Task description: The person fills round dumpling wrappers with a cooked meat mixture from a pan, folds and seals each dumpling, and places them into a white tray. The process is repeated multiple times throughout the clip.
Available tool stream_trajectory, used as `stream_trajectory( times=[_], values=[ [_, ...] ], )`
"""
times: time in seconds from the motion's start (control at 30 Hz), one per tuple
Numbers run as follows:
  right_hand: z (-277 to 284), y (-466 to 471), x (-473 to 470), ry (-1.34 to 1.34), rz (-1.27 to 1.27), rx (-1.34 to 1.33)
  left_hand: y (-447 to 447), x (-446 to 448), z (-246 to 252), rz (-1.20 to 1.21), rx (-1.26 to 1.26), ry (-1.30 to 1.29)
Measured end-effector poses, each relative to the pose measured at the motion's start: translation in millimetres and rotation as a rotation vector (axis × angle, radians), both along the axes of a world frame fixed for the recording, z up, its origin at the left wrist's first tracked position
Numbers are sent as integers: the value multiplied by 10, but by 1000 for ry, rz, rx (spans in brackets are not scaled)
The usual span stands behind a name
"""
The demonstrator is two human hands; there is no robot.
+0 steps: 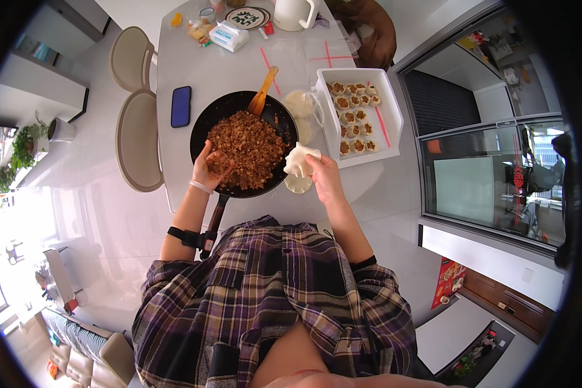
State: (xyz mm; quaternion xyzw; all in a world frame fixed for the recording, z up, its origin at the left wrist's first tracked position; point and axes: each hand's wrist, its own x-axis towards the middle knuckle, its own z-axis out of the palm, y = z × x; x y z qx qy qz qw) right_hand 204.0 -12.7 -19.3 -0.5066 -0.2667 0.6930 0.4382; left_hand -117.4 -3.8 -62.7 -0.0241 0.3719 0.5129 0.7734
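Note:
My right hand [323, 177] pinches a thin, ruffled dough wrapper [299, 160] at the right rim of a black frying pan [205, 112]. Brown, crumbly filling [247, 145] is heaped in the pan. Over the pan's left side, my left hand [212, 166] is palm up with curled fingers, holding a little of the filling. A wooden spatula [263, 92] leans on the far rim. More round wrappers [299, 183] lie on the table right of the pan, partly hidden. Several filled, open-topped dumplings [348, 117] stand in rows in a white tray [394, 116] to the right.
A phone [181, 106] lies left of the pan. At the table's far side are a tissue pack [228, 36], a white kettle [293, 14] and clear plastic sheets with red strips [327, 54]. The pan's handle [217, 216] points towards me. Two chairs [138, 140] stand at the left.

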Motion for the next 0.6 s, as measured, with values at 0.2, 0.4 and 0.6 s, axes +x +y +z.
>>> stream_trajectory(
  times=[0.2, 0.4, 0.6],
  values=[
    [21, 16, -32, 22, 12, 10, 153, -19, -301, 56, -108, 23],
    [61, 47, -32, 26, -8, 22, 208, 1, -358, 45, -201, 166],
    [109, 88, -23, 26, -29, 32, 158, 13, -315, 52, -101, 68]
  ],
)
